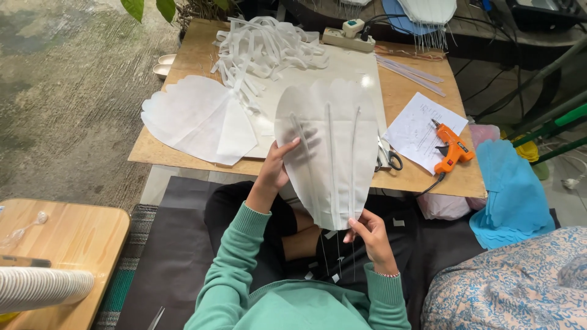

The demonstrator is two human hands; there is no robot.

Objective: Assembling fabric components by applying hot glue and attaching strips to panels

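A white petal-shaped fabric piece [333, 146] with three thin ribs running down it is held up over my lap. My left hand [276, 166] grips its left edge, fingers showing through the thin cloth. My right hand [369, 233] pinches its narrow lower tip, where thin wires hang down. Both sleeves are green.
On the low wooden table [422, 183] lie more white petal pieces [195, 119], a heap of white strips [266, 46], scissors [386, 157], a paper sheet [422, 129], an orange glue gun [451, 148] and a power strip [350, 36]. Blue petals [512, 195] are stacked at right. A small wooden stool [67, 238] stands at left.
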